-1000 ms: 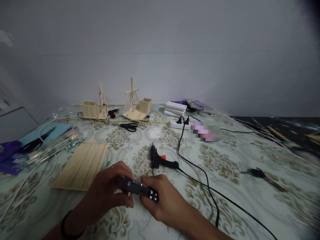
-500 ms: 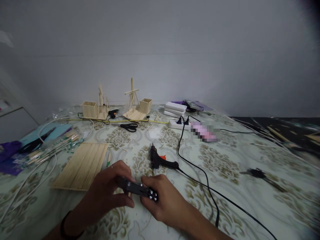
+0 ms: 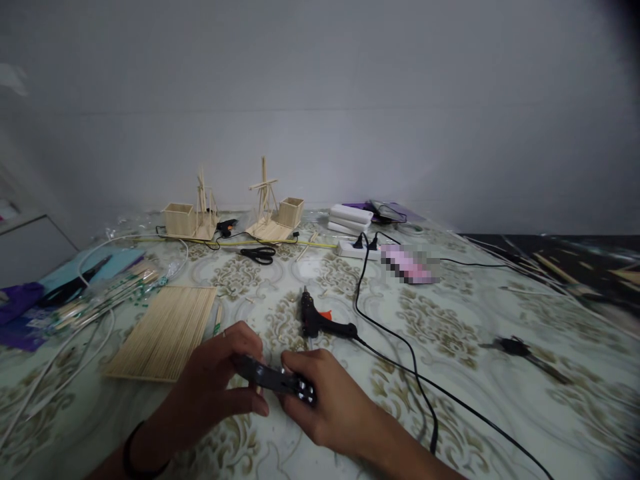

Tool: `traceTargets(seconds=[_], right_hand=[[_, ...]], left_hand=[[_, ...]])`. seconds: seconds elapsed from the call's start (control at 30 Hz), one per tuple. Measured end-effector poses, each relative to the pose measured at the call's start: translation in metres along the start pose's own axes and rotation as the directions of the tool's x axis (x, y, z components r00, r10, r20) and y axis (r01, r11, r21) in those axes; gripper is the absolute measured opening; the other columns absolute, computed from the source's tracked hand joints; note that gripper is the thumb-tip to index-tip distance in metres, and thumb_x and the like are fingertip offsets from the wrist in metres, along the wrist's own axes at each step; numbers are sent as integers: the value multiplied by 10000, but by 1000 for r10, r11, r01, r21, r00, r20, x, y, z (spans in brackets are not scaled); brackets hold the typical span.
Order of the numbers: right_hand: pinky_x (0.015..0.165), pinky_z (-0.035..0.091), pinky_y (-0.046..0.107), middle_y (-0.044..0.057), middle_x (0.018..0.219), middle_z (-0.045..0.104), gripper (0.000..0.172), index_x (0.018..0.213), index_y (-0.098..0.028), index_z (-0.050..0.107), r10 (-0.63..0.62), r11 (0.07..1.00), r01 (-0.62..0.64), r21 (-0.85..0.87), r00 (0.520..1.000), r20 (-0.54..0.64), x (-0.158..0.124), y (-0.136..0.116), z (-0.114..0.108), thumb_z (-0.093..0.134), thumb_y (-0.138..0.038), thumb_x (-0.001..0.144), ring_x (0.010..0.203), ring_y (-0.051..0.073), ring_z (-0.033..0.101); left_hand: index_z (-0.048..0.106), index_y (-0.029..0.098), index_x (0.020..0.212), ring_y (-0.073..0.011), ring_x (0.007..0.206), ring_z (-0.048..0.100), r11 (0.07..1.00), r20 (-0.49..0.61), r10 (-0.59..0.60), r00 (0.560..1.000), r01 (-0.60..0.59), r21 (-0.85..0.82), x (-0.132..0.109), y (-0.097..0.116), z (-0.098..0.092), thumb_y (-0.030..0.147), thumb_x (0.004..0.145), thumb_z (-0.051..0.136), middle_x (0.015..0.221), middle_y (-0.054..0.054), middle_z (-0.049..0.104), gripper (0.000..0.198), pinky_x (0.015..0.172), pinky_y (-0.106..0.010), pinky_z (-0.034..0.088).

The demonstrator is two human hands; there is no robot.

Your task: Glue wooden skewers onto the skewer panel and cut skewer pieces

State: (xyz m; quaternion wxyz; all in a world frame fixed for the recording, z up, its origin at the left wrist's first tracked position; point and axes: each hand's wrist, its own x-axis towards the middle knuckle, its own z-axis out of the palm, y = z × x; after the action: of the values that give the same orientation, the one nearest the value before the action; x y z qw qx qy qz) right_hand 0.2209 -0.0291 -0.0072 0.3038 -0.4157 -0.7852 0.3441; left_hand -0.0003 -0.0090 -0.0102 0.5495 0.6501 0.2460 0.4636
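Near the front edge of the view, my left hand (image 3: 220, 373) curls around the left end of a black hand tool with shiny metal parts (image 3: 273, 379); its exact kind is unclear. My right hand (image 3: 325, 400) is closed on the tool's right end, thumb on top. A sliver of light wood shows just under the tool, mostly hidden. Left of my left hand lies a flat panel of thin wooden sticks (image 3: 165, 330). Beyond my hands, a black hot glue gun (image 3: 320, 320) with an orange trigger rests on its side.
Two stick models (image 3: 273, 223) with small boxes stand by the wall, near black scissors (image 3: 259, 255). Bagged sticks (image 3: 110, 293) lie left. A white power strip (image 3: 353, 250) and a pink blurred object (image 3: 407, 263) sit behind. A black cord (image 3: 400, 367) crosses the patterned tablecloth; keys (image 3: 517, 347) lie right.
The black tool has turned slightly between my hands, its middle now a little lower. Both hands stay in nearly the same place, and the things on the table have not moved.
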Motion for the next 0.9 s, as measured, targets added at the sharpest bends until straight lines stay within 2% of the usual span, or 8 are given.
traceTargets(seconds=[0.23, 0.47, 0.63, 0.8, 0.9], right_hand=[[573, 275, 264, -53, 637, 476, 171, 724, -245, 421, -39, 999, 39, 25, 999, -2, 1, -3, 0, 581, -188, 702, 576, 126, 423], [578, 291, 258, -50, 634, 494, 148, 729, -236, 448, -37, 999, 37, 22, 999, -1, -1, 1, 2, 590, -198, 747, 582, 126, 461], [571, 288, 255, -52, 632, 492, 138, 736, -233, 462, -38, 999, 38, 17, 999, -1, -1, 3, 2, 591, -187, 754, 574, 122, 462], [571, 289, 257, -52, 630, 476, 163, 721, -237, 440, -33, 999, 33, 15, 999, -8, -1, 0, 0, 588, -193, 772, 577, 124, 456], [566, 285, 255, -57, 623, 466, 177, 714, -239, 430, -22, 1000, 22, 14, 1000, -1, -1, 0, -1, 594, -186, 754, 567, 121, 443]], left_hand=[[768, 201, 881, -147, 744, 598, 991, 0, 92, 996, -92, 95, 3, 0, -1, 442, 680, 1001, 868, -26, 669, 390, 643, -235, 514], [773, 216, 870, -137, 769, 620, 1000, 0, 12, 1000, -12, 19, 3, 4, 1, 314, 688, 1013, 895, -7, 674, 317, 666, -217, 521], [784, 220, 880, -128, 730, 635, 998, 14, -36, 999, 36, -50, 2, 2, 1, 239, 710, 997, 926, -5, 663, 272, 619, -209, 527], [793, 239, 880, -129, 720, 637, 995, -1, -53, 999, 53, -86, 4, 3, 3, 273, 722, 990, 929, 0, 669, 255, 615, -213, 537], [796, 238, 856, -129, 740, 631, 999, -6, -44, 999, 44, -12, 6, 5, 2, 288, 728, 987, 900, 4, 673, 236, 653, -215, 535]])
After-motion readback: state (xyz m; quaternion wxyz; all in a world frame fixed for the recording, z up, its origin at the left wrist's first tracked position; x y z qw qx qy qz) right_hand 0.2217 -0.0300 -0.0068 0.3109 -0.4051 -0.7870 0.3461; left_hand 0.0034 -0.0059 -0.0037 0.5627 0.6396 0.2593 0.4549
